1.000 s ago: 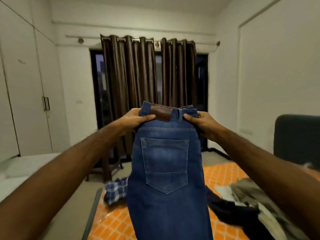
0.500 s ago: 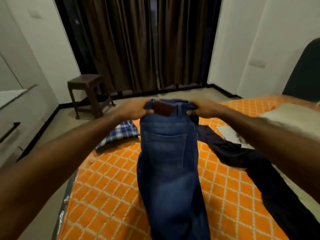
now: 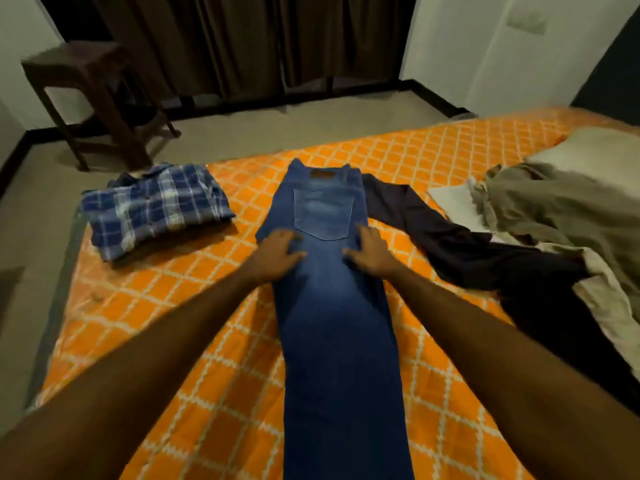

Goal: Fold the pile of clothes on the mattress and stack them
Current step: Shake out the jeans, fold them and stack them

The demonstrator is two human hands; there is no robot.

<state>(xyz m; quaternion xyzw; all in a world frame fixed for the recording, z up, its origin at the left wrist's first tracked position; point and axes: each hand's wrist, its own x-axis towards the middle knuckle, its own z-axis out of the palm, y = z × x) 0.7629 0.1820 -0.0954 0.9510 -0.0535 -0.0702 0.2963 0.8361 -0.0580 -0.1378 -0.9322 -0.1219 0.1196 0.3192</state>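
Note:
A pair of blue jeans (image 3: 332,306) lies lengthwise down the middle of the orange patterned mattress (image 3: 194,306), folded leg over leg, waistband at the far end. My left hand (image 3: 277,252) presses flat on the jeans' left edge just below the back pocket. My right hand (image 3: 370,252) presses flat on the right edge at the same height. A folded blue plaid shirt (image 3: 152,209) sits at the far left corner. Dark navy trousers (image 3: 485,261) sprawl to the right of the jeans, beside a heap of khaki and pale clothes (image 3: 554,209).
A dark wooden stool (image 3: 93,98) stands on the floor beyond the mattress's left corner. Brown curtains (image 3: 242,39) hang at the back wall. A pale pillow (image 3: 595,150) lies at the far right. The mattress edge runs along the left.
The jeans went from hanging in the air by the waistband to lying flat on the mattress. Both hands let go of the waistband and slid down to below the pocket.

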